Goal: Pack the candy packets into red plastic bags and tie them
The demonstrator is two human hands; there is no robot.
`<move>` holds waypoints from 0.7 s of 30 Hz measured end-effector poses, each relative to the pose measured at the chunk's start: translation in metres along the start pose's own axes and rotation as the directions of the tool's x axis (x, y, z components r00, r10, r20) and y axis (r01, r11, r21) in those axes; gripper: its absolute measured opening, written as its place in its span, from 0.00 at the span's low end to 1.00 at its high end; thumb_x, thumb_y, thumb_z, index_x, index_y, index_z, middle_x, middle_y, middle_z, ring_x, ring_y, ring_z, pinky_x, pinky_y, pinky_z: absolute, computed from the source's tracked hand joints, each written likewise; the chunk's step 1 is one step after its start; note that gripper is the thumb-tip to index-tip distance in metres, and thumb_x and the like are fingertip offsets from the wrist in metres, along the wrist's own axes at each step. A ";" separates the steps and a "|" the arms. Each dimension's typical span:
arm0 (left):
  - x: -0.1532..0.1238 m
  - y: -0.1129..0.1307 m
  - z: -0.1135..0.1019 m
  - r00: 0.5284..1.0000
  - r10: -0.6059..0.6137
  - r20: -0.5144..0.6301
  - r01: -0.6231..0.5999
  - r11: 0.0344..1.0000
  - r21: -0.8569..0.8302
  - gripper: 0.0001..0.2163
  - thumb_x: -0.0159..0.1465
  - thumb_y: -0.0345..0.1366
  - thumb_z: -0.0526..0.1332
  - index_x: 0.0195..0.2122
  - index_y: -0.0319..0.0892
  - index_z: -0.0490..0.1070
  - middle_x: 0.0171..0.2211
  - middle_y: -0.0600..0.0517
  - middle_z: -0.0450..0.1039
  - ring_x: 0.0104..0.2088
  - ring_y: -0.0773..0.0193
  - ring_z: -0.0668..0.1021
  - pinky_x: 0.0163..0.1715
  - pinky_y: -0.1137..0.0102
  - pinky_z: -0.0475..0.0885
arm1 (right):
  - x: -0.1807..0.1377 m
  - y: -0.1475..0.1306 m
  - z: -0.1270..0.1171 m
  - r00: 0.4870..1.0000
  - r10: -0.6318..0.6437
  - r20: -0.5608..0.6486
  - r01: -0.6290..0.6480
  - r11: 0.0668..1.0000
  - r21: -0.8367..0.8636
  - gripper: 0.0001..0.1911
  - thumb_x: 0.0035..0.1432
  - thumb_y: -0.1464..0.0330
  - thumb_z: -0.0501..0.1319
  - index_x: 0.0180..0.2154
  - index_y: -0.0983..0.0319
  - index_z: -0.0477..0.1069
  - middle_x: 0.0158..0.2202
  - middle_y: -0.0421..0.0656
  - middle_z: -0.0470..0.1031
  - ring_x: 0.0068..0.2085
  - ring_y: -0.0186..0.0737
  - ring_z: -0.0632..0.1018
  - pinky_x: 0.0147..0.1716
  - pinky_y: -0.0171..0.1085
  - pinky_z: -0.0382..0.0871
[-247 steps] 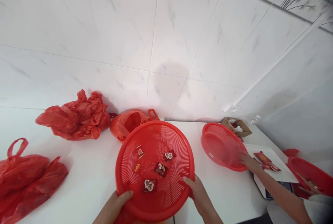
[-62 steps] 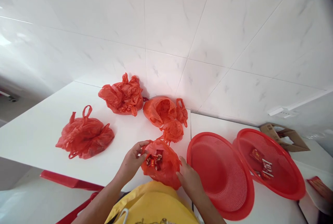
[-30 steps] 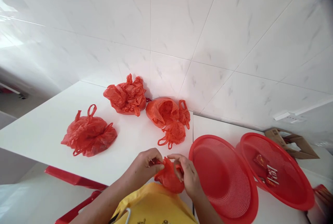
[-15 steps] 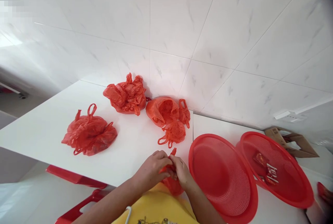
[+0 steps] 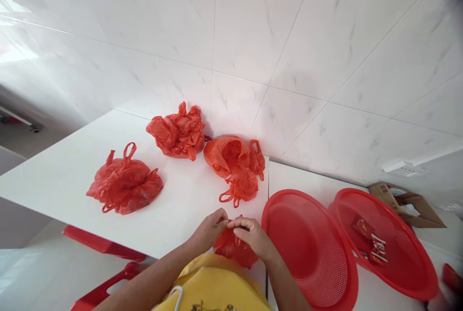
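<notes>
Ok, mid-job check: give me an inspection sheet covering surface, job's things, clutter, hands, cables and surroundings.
Surface: white tabletop, with a seam to the right of the bags.
Job's things: small red bag at the front edge, gathered at its top; contents hidden.
Clutter: other red bags left and toward the wall; near basket; far basket holding wrapped packets; cardboard box.
Hands: left hand and right hand meet at the small bag's top, fingers pinching it.
Cables: nothing seen for certain.
Surroundings: marbled tile wall; white socket strip; red furniture below the table edge.
</notes>
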State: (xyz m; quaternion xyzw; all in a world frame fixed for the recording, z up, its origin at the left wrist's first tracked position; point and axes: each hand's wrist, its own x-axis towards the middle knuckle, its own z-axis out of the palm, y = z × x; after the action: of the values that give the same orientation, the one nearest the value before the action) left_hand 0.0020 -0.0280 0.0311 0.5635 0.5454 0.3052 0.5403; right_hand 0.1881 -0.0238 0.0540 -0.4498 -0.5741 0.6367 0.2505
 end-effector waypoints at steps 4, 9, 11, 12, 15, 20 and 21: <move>-0.001 0.006 0.001 0.998 -0.054 -0.011 0.055 0.998 0.026 0.05 0.59 0.37 0.52 0.28 0.45 0.60 0.24 0.58 0.63 0.27 0.65 0.66 0.29 0.70 0.61 | 0.010 0.007 0.005 0.980 -0.040 -0.195 -0.007 0.971 -0.237 0.20 0.50 0.70 0.57 0.47 0.57 0.71 0.31 0.38 0.73 0.33 0.37 0.73 0.36 0.36 0.67; -0.003 0.012 0.000 0.997 -0.076 -0.024 0.076 0.997 0.001 0.04 0.58 0.37 0.53 0.28 0.45 0.61 0.24 0.58 0.64 0.27 0.65 0.67 0.28 0.71 0.61 | 0.013 0.007 0.011 0.955 -0.029 -0.296 -0.063 0.953 -0.296 0.17 0.53 0.71 0.53 0.42 0.56 0.75 0.39 0.43 0.78 0.41 0.42 0.77 0.43 0.41 0.68; -0.003 0.010 -0.001 0.997 -0.069 -0.042 0.069 0.998 -0.001 0.04 0.57 0.37 0.54 0.28 0.44 0.62 0.24 0.58 0.64 0.27 0.65 0.66 0.28 0.71 0.60 | 0.012 0.005 0.011 0.971 -0.021 -0.239 -0.020 0.986 -0.168 0.16 0.54 0.69 0.54 0.42 0.57 0.75 0.43 0.43 0.78 0.44 0.43 0.77 0.46 0.41 0.69; -0.004 0.009 -0.002 0.997 -0.063 -0.047 0.063 0.998 -0.005 0.04 0.57 0.37 0.54 0.28 0.44 0.62 0.23 0.58 0.63 0.27 0.65 0.66 0.28 0.71 0.60 | 0.012 0.004 0.011 0.978 -0.026 -0.207 0.008 0.996 -0.091 0.15 0.55 0.68 0.55 0.42 0.57 0.75 0.44 0.44 0.78 0.45 0.43 0.76 0.47 0.41 0.69; -0.005 0.003 -0.003 0.998 -0.056 -0.036 0.055 0.998 -0.008 0.04 0.58 0.37 0.54 0.27 0.44 0.62 0.23 0.58 0.64 0.26 0.66 0.65 0.27 0.71 0.60 | 0.013 0.006 0.010 0.982 -0.019 -0.186 0.039 0.994 0.103 0.14 0.57 0.60 0.58 0.40 0.60 0.75 0.42 0.46 0.78 0.44 0.43 0.76 0.46 0.42 0.69; -0.009 -0.003 -0.012 0.999 0.049 0.013 -0.051 0.982 0.182 0.03 0.54 0.31 0.56 0.25 0.44 0.63 0.28 0.54 0.69 0.32 0.63 0.70 0.35 0.69 0.63 | 0.024 0.020 0.006 0.899 -0.038 -0.437 0.015 0.998 -0.056 0.10 0.55 0.62 0.57 0.37 0.60 0.70 0.33 0.42 0.74 0.35 0.39 0.73 0.39 0.38 0.68; -0.011 -0.004 -0.017 0.996 0.091 0.026 -0.094 0.968 0.231 0.04 0.53 0.29 0.56 0.23 0.44 0.64 0.30 0.53 0.70 0.34 0.62 0.70 0.37 0.68 0.64 | 0.025 0.024 0.003 0.864 -0.069 -0.499 -0.006 0.989 -0.147 0.10 0.56 0.63 0.55 0.38 0.60 0.69 0.34 0.42 0.73 0.36 0.40 0.73 0.39 0.39 0.68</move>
State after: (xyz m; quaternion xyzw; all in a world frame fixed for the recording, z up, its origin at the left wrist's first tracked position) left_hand -0.0173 -0.0348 0.0336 0.6500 0.5464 0.2598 0.4599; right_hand 0.1783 -0.0092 0.0236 -0.6075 -0.5406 0.4505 0.3685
